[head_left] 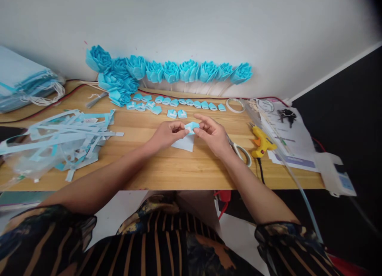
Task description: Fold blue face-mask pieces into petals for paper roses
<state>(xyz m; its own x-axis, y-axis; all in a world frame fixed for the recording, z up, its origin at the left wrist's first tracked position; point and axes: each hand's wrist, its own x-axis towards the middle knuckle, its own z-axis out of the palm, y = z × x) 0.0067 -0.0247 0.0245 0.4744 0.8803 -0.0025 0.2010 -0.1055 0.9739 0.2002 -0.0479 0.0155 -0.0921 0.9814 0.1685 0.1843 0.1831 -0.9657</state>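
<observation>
Between my two hands is a small folded blue-and-white petal piece, held above the table. My left hand pinches its left side with thumb and forefinger. On its right side, my right hand grips it between thumb and fingers, with the forefinger stretched out above. A whitish flat sheet lies on the table just below the hands. Beyond them, several similar folded blue pieces sit in rows. Scissors lie beside my right wrist, partly hidden by it.
Blue flowers on stems lean along the wall. Cut strips and plastic are heaped at left, near packed bags. At right are a yellow glue gun, a tape roll, keys and papers.
</observation>
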